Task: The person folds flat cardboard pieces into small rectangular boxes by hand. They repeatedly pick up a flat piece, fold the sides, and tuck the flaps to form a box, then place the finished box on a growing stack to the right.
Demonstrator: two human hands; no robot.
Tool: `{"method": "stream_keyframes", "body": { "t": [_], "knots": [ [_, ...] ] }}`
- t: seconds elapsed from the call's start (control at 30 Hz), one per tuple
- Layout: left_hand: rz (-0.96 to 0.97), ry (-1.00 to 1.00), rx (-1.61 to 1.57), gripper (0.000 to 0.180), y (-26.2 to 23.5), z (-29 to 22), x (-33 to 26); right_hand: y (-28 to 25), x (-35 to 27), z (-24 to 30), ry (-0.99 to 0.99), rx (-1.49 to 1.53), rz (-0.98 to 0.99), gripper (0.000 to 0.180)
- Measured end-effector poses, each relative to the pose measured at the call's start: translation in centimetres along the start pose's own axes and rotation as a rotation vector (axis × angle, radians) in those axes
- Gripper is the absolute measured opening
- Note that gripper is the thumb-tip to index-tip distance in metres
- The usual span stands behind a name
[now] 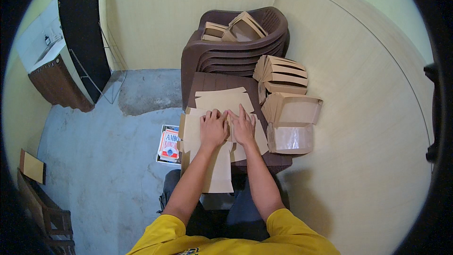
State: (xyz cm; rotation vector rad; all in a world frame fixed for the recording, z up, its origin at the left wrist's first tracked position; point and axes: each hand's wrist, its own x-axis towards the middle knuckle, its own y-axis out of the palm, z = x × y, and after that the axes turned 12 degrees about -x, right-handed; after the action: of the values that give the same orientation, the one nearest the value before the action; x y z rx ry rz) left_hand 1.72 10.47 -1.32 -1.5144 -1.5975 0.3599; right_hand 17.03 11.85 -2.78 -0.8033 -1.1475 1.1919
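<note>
A flat brown cardboard box blank lies on the brown plastic chairs before me, its near panel reaching out over my lap. My left hand rests on its middle, fingers bent and tips pressed down on the card. Close beside it, my right hand presses on the card near a fold line, index finger stretched forward and thumb pointing toward the left hand. Neither hand is wrapped around anything. Another flat cardboard blank shows beneath and beyond the hands. What lies right under the palms is hidden.
Folded cardboard boxes with clear windows sit at the right, with more nested boxes behind them. Several boxes rest on the stacked brown chairs. A white carton of printed packets stands on the floor at left.
</note>
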Motion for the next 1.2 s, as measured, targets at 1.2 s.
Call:
{"method": "stream_keyframes", "body": {
  "t": [1.2],
  "knots": [
    [-0.103, -0.011, -0.426, 0.077, -1.9, 1.0, 2.8, -2.8, 0.3, -2.7, -0.003, 0.86, -0.223, 0.03]
  ]
}}
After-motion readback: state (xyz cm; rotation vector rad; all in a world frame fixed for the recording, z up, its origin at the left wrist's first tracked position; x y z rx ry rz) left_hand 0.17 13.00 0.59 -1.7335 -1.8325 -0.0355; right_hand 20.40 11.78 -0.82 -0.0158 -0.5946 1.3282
